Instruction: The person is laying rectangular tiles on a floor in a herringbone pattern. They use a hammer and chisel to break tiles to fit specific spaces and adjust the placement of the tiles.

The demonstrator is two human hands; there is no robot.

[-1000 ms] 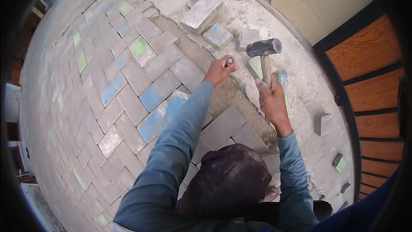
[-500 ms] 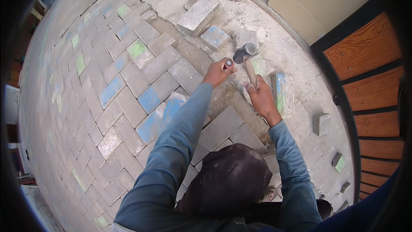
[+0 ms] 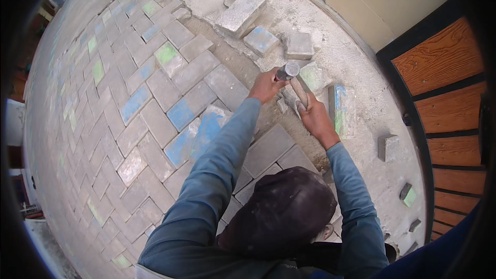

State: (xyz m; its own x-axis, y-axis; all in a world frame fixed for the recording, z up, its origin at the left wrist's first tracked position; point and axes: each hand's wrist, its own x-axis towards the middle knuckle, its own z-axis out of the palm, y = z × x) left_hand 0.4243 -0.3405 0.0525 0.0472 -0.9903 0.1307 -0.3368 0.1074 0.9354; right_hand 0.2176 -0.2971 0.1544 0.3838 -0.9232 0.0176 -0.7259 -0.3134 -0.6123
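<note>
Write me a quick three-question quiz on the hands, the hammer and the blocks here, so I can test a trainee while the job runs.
1. Multiple choice: how many hands grip the hammer's wooden handle?
A) none
B) one
C) two

2. True or false: the block with blue and green paint lies to the left of the right hand.

3. Short answer: where in the picture is the hammer head relative to the left hand?

Key:
1: B, the right hand only.
2: False; it lies to the right.
3: At the left hand's upper right, close against it in the view; whether they touch cannot be told.
</note>
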